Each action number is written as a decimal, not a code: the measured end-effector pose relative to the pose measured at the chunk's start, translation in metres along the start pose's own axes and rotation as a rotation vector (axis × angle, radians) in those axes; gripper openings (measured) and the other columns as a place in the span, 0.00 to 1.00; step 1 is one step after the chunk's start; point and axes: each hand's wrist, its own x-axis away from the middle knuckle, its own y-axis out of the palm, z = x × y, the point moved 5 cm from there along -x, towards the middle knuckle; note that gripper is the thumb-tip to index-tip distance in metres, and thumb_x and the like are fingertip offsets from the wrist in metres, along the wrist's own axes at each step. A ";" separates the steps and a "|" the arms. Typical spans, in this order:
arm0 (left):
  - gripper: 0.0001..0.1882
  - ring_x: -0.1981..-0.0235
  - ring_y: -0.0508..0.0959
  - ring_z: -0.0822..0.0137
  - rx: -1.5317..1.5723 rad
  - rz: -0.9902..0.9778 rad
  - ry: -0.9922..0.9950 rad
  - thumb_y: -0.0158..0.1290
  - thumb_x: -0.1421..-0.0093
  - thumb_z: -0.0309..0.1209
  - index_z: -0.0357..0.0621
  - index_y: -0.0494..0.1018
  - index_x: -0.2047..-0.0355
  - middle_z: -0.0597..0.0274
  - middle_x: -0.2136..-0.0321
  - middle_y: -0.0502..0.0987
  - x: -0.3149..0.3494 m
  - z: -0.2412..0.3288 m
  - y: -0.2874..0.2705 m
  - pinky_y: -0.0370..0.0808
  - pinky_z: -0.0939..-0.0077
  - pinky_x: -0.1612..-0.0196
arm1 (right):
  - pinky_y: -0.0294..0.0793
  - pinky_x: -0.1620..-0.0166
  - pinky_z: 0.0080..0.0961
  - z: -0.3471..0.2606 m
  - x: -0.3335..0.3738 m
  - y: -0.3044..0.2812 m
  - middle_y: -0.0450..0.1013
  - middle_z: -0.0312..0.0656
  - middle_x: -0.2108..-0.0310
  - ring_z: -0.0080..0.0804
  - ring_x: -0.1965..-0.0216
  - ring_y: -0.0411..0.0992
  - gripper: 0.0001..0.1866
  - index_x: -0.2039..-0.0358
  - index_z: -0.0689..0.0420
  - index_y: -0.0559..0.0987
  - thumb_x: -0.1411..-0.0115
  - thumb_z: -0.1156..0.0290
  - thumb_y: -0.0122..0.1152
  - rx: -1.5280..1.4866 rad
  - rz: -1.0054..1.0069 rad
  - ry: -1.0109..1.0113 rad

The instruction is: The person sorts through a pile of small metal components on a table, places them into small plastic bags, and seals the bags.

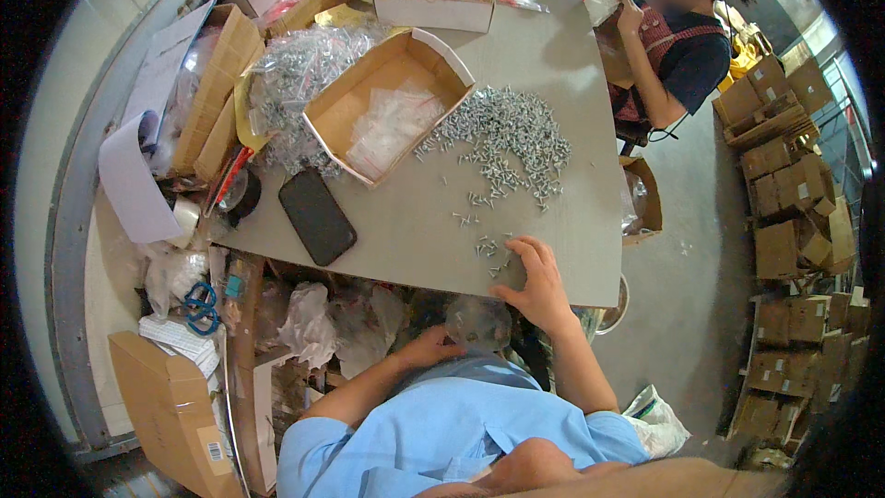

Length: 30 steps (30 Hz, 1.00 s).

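Note:
At the table's front edge my right hand [537, 284] rests with its fingers apart, beside a few loose screws [491, 247]. Its fingertips are close to the screws, and I see nothing held in it. Below the edge, near my lap, my left hand [431, 348] is closed on the side of a transparent plastic bag [477, 324]; its fingertips are partly hidden. A large heap of small silver screws [516, 134] spreads over the tabletop beyond my right hand. Left of the heap, an open cardboard tray [324, 115] contains small transparent zip bags [396, 124].
A black phone [316, 218] lies on the grey table [406, 231]. Filled screw bags [309, 74] pile up at left, near blue-handled scissors [201, 307]. A white box [433, 12] stands farther back. Across the table, a person [673, 46] holds a small bag. Cartons [784, 175] are stacked at right.

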 end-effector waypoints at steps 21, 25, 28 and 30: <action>0.20 0.56 0.74 0.62 -0.239 -0.059 0.047 0.56 0.45 0.32 0.41 0.70 0.53 0.54 0.57 0.75 -0.003 0.011 0.012 0.69 0.66 0.51 | 0.68 0.59 0.36 -0.016 -0.009 0.022 0.69 0.45 0.68 0.45 0.63 0.67 0.10 0.69 0.57 0.76 0.53 0.71 0.62 0.108 0.146 -0.082; 0.19 0.55 0.74 0.62 -0.302 -0.047 -0.012 0.55 0.45 0.31 0.41 0.70 0.53 0.55 0.57 0.76 -0.001 0.026 0.012 0.69 0.66 0.50 | 0.69 0.60 0.37 -0.018 -0.004 0.021 0.70 0.44 0.68 0.45 0.64 0.68 0.08 0.69 0.57 0.76 0.52 0.72 0.61 0.112 0.156 -0.085; 0.18 0.55 0.73 0.62 -0.326 -0.084 0.073 0.55 0.45 0.31 0.40 0.71 0.54 0.55 0.57 0.76 -0.003 0.016 0.009 0.68 0.67 0.50 | 0.69 0.59 0.37 -0.019 -0.003 0.020 0.70 0.44 0.67 0.45 0.63 0.69 0.08 0.69 0.57 0.76 0.52 0.73 0.61 0.113 0.154 -0.090; 0.18 0.55 0.73 0.63 -0.255 -0.129 0.078 0.56 0.45 0.31 0.40 0.71 0.54 0.55 0.57 0.76 -0.002 0.005 0.007 0.68 0.67 0.50 | 0.69 0.59 0.37 -0.021 -0.003 0.020 0.70 0.44 0.67 0.45 0.63 0.69 0.08 0.69 0.57 0.76 0.52 0.73 0.61 0.120 0.148 -0.087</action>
